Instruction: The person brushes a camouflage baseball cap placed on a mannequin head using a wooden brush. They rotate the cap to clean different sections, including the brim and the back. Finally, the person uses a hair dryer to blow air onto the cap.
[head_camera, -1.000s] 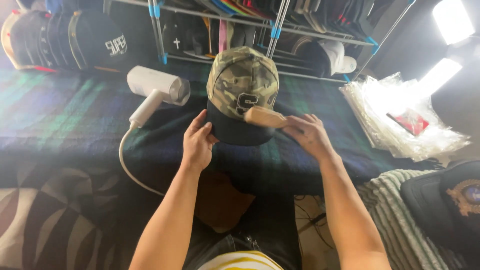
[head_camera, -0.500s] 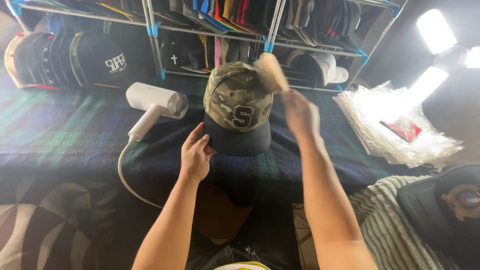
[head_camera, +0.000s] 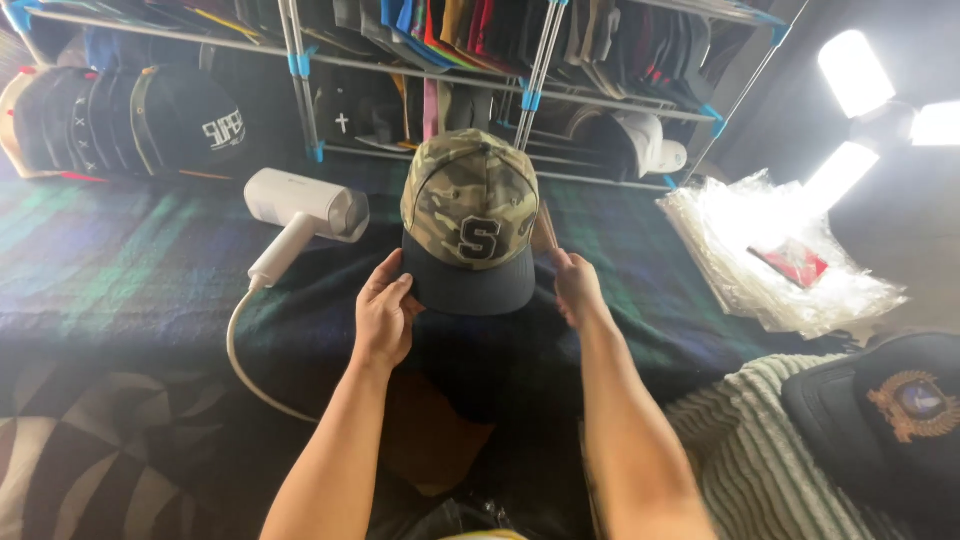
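Facing wearer, brim down: camouflage cap (head_camera: 469, 200)

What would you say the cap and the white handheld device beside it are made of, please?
Cap: woven cloth, matte, judging by its seamed camouflage panels and dark fabric brim. Device: probably hard plastic, smooth and slightly glossy, with a rubbery-looking white cord.

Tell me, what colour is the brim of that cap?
The brim is dark navy, below a camouflage crown; the head view shows it.

camo cap (head_camera: 468, 200) | dark navy brim | upright, brim toward camera | on plaid cloth
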